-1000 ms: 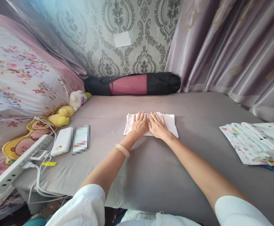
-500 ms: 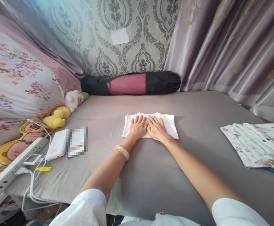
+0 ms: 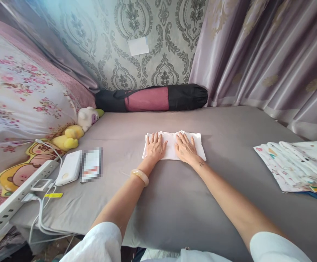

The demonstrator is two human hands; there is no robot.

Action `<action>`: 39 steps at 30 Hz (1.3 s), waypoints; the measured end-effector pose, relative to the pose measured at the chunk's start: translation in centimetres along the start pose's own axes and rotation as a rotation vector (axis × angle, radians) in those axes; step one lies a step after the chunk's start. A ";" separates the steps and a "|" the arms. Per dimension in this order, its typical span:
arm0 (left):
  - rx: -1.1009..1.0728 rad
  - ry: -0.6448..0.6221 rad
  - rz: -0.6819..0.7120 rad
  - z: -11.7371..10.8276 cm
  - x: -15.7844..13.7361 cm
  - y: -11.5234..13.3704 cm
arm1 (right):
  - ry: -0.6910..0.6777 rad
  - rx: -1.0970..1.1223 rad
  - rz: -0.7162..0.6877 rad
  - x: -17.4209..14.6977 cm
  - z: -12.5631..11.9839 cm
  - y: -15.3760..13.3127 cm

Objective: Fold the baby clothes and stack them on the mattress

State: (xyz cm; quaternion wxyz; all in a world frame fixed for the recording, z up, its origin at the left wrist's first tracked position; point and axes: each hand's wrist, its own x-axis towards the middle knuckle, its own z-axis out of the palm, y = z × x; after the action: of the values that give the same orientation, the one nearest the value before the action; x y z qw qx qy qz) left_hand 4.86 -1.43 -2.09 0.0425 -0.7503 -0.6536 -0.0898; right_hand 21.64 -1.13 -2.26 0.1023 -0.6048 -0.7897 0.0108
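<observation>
A folded white cloth [image 3: 170, 146], perhaps a garment, lies flat on the grey sheet of the bed [image 3: 180, 203]. My left hand [image 3: 155, 146] rests palm down on its left part, fingers spread. On the right part lies my right hand [image 3: 185, 147], also flat with its fingers apart. A strip of bare cloth shows between the two hands. Neither hand grips anything; the palms hide some of the cloth.
Folded patterned cloths [image 3: 297, 165] are stacked at the right. At the left are a white power bank [image 3: 69, 167], a blurred packet [image 3: 91, 164], a power strip [image 3: 19, 198] with cables, and plush toys [image 3: 68, 137]. A rolled mat [image 3: 147, 99] lies along the wall.
My hands have slid apart over the white cloth, the left one leftward and the right one rightward. They were almost touching before. The cloth has stayed in place.
</observation>
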 end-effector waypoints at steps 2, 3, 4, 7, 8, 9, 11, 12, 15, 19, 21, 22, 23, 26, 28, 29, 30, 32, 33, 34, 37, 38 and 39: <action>-0.011 -0.015 -0.018 0.2 0.0 -0.1 | 0.013 -0.012 0.031 -0.2 0.3 0.2; -0.020 -0.029 -0.021 0.3 0.0 -0.2 | 0.013 -0.013 0.039 -0.2 0.5 0.2; -0.029 -0.043 -0.024 0.3 0.0 -0.2 | 0.012 -0.013 0.042 -0.3 0.6 0.2; -0.048 -0.061 -0.037 0.5 0.2 -0.2 | 0.017 -0.011 0.042 -0.3 0.8 0.2; -0.052 -0.061 -0.042 0.5 0.2 -0.2 | 0.019 -0.010 0.043 -0.3 0.8 0.2; -0.057 -0.060 -0.043 0.5 0.3 -0.2 | 0.023 -0.008 0.045 -0.3 0.8 0.2; -0.065 -0.050 -0.041 0.6 0.3 -0.3 | 0.030 -0.006 0.047 -0.3 0.8 0.2; -0.069 -0.048 -0.040 0.7 0.3 -0.3 | 0.032 -0.005 0.046 -0.3 0.8 0.3; -0.077 -0.039 -0.046 0.9 0.2 -0.5 | 0.016 0.003 0.039 -0.3 0.8 0.4; -0.039 0.049 -0.115 0.8 -0.1 -0.9 | 0.010 -0.004 0.073 -0.5 0.3 0.9; -0.022 0.098 -0.164 0.6 -0.2 -1.2 | 0.051 -0.036 0.117 -0.7 0.1 1.5; -0.018 0.107 -0.179 0.5 -0.3 -1.4 | 0.072 -0.053 0.141 -0.7 0.0 1.7; -0.019 0.100 -0.189 0.5 -0.3 -1.6 | 0.086 -0.066 0.166 -0.7 0.0 2.0; -0.029 0.017 -0.194 0.7 -0.2 -2.2 | 0.052 -0.065 0.247 -0.7 0.0 2.7; -0.032 -0.033 -0.189 1.0 -0.2 -2.5 | -0.001 -0.052 0.280 -0.7 0.1 2.9; -0.030 -0.044 -0.187 1.1 -0.2 -2.6 | -0.021 -0.048 0.285 -0.7 0.1 2.9; -0.028 -0.049 -0.187 1.2 -0.2 -2.6 | -0.032 -0.047 0.286 -0.7 0.1 2.9; -0.025 -0.048 -0.192 1.3 -0.2 -2.6 | -0.037 -0.045 0.283 -0.7 0.0 2.8; -0.026 -0.047 -0.195 1.3 -0.2 -2.6 | -0.037 -0.041 0.282 -0.7 0.0 2.8; -0.028 -0.045 -0.197 1.2 -0.2 -2.5 | -0.037 -0.036 0.282 -0.7 0.0 2.8; -0.041 -0.034 -0.196 1.0 -0.3 -2.4 | -0.040 -0.016 0.281 -0.7 -0.1 2.9; -0.047 -0.025 -0.201 0.8 -0.3 -2.4 | -0.038 -0.010 0.282 -0.7 -0.1 3.0; -0.052 -0.011 -0.213 0.6 -0.4 -2.4 | -0.031 -0.008 0.284 -0.7 -0.1 3.2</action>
State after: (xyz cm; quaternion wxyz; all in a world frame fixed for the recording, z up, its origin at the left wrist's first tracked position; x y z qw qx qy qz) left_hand 2.46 -1.34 -2.92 0.0099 -0.6779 -0.7273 -0.1065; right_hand 24.85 -0.93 -2.72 0.0853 -0.7104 -0.6979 0.0312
